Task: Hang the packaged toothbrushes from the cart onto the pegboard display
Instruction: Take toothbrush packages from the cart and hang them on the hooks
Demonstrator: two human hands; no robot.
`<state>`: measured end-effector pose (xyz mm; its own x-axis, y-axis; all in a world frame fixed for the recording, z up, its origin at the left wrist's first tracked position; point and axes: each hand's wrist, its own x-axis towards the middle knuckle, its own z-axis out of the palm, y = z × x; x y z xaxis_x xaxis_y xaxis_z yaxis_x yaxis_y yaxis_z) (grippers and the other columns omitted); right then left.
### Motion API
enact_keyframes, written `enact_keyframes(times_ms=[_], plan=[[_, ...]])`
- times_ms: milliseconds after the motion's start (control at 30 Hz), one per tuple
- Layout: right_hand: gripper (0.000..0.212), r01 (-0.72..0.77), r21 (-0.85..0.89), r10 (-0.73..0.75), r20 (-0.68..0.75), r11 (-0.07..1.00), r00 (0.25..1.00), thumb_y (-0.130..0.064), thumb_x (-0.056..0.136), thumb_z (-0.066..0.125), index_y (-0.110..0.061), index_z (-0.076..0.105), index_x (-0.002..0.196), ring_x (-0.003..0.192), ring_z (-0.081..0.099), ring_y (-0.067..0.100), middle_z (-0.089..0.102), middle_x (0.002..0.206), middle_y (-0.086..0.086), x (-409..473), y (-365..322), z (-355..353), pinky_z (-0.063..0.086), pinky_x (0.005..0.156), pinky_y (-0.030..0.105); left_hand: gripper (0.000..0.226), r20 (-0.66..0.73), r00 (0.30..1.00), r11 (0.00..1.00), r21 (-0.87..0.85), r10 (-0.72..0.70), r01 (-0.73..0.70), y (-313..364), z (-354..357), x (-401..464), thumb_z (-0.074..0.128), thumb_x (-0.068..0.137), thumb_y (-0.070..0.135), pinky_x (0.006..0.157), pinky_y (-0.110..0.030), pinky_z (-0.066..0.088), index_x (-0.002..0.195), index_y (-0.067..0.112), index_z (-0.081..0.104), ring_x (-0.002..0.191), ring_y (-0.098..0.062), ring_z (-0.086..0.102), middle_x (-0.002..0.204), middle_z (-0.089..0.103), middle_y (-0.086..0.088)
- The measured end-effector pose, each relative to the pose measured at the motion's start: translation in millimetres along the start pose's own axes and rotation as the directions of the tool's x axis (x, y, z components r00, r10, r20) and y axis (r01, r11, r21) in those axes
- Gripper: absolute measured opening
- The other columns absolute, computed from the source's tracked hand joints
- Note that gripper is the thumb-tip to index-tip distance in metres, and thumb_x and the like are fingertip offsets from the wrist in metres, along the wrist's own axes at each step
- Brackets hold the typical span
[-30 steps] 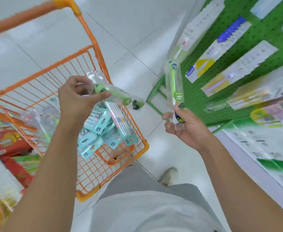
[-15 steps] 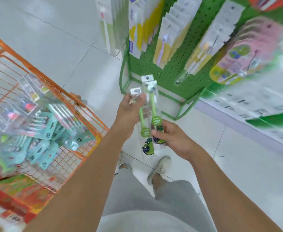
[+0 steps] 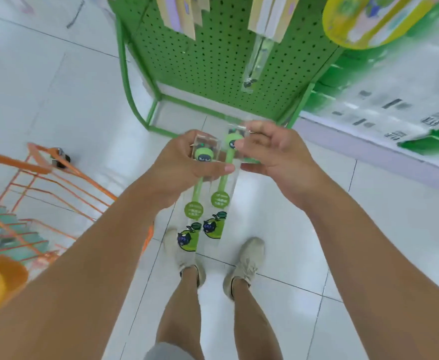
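Note:
Two clear packs, each with a green toothbrush, hang side by side in front of me. My left hand grips the top of the left toothbrush pack, thumb across its front. My right hand pinches the top of the right toothbrush pack. The green pegboard display stands just beyond the hands, with other packaged goods hanging on its upper part. The orange cart sits at the left with teal packs in it.
A white and green shelf unit runs along the right. White tiled floor spreads to the left of the pegboard stand. My own legs and shoes are below the packs.
My view has swung from the cart toward the pegboard. The left hand carried its pack over beside the right one, and both packs now hang head-up close to the pegboard's foot.

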<state>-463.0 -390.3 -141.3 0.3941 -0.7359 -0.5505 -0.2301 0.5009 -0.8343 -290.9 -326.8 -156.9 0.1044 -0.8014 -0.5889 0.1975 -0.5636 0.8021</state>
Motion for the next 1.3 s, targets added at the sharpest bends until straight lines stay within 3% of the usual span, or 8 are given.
enact_keyframes(times_ms=[67, 200, 433, 767, 933, 1067, 1167, 1300], plan=[[0.032, 0.017, 0.015, -0.017, -0.021, 1.0, 1.0, -0.012, 0.09, 0.074, -0.012, 0.064, 0.12, 0.095, 0.072, 0.026, 0.073, 0.111, 0.015, 25, 8, -3, 0.061, 0.087, 0.041, 0.037, 0.012, 1.0, 1.0, 0.022, 0.017, -0.018, -8, -5, 27, 0.084, 0.067, 0.008, 0.06, -0.021, 0.055, 0.094, 0.016, 0.061, 0.066, -0.012, 0.069, 0.096, 0.068, -0.007], [0.027, 0.107, 0.06, -0.102, -0.074, 0.992, 0.992, -0.009, 0.089, 0.074, -0.015, 0.064, 0.114, 0.087, 0.073, 0.015, 0.074, 0.098, 0.005, 67, 15, -10, 0.059, 0.072, 0.027, 0.032, -0.026, 0.992, 0.991, 0.058, 0.124, -0.122, -14, -11, 78, 0.084, 0.076, 0.019, 0.075, -0.027, 0.059, 0.101, 0.018, 0.065, 0.096, -0.02, 0.072, 0.101, 0.072, 0.001], [0.028, 0.22, 0.076, -0.206, -0.156, 0.973, 0.966, -0.006, 0.088, 0.074, -0.013, 0.065, 0.114, 0.085, 0.074, 0.014, 0.074, 0.099, 0.005, 104, 20, -18, 0.061, 0.077, 0.031, 0.031, -0.049, 0.977, 0.975, 0.086, 0.209, -0.205, -9, -9, 123, 0.083, 0.078, 0.012, 0.064, -0.021, 0.055, 0.099, 0.016, 0.061, 0.075, -0.006, 0.071, 0.081, 0.074, 0.011], [0.032, 0.232, 0.084, -0.216, -0.166, 0.969, 0.962, -0.006, 0.087, 0.075, -0.011, 0.065, 0.117, 0.091, 0.073, 0.017, 0.075, 0.102, 0.003, 107, 19, -23, 0.062, 0.084, 0.037, 0.03, -0.007, 0.977, 0.974, 0.075, 0.215, -0.214, -5, -8, 131, 0.082, 0.078, 0.011, 0.062, -0.018, 0.052, 0.1, 0.019, 0.062, 0.075, -0.005, 0.07, 0.085, 0.076, 0.01], [0.036, 0.208, 0.06, -0.194, -0.183, 0.976, 0.964, -0.008, 0.085, 0.077, -0.01, 0.066, 0.12, 0.099, 0.074, 0.021, 0.075, 0.111, 0.01, 126, 18, -30, 0.061, 0.084, 0.035, 0.028, -0.076, 0.977, 0.979, 0.068, 0.199, -0.194, -6, -3, 141, 0.083, 0.078, 0.016, 0.073, -0.024, 0.056, 0.099, 0.015, 0.064, 0.078, -0.011, 0.069, 0.093, 0.073, 0.004], [0.039, 0.25, 0.015, -0.234, -0.298, 0.968, 0.925, -0.008, 0.083, 0.08, -0.009, 0.067, 0.119, 0.099, 0.074, 0.015, 0.074, 0.108, 0.006, 158, 12, -39, 0.06, 0.085, 0.03, 0.032, -0.172, 0.965, 0.975, 0.134, 0.198, -0.176, -7, -4, 149, 0.084, 0.076, 0.033, 0.093, -0.041, 0.057, 0.099, 0.016, 0.07, 0.095, -0.022, 0.071, 0.11, 0.068, 0.004], [0.04, 0.273, -0.043, -0.267, -0.391, 0.961, 0.881, -0.012, 0.082, 0.082, -0.007, 0.067, 0.118, 0.096, 0.073, 0.012, 0.074, 0.104, 0.003, 183, -4, -49, 0.06, 0.086, 0.026, 0.028, -0.166, 0.96, 0.96, 0.207, 0.225, -0.189, -7, -3, 149, 0.082, 0.079, 0.035, 0.081, -0.022, 0.053, 0.102, 0.024, 0.07, 0.084, -0.011, 0.058, 0.095, 0.066, 0.005], [0.029, 0.248, -0.234, -0.327, -0.412, 0.94, 0.851, -0.018, 0.076, 0.088, -0.017, 0.069, 0.098, 0.082, 0.071, 0.006, 0.074, 0.092, -0.003, 202, -12, -54, 0.06, 0.08, 0.022, 0.033, -0.127, 0.95, 0.928, 0.286, 0.285, -0.24, -12, 2, 146, 0.081, 0.081, 0.032, 0.077, -0.013, 0.048, 0.111, 0.03, 0.068, 0.085, -0.007, 0.053, 0.098, 0.065, 0.01]])
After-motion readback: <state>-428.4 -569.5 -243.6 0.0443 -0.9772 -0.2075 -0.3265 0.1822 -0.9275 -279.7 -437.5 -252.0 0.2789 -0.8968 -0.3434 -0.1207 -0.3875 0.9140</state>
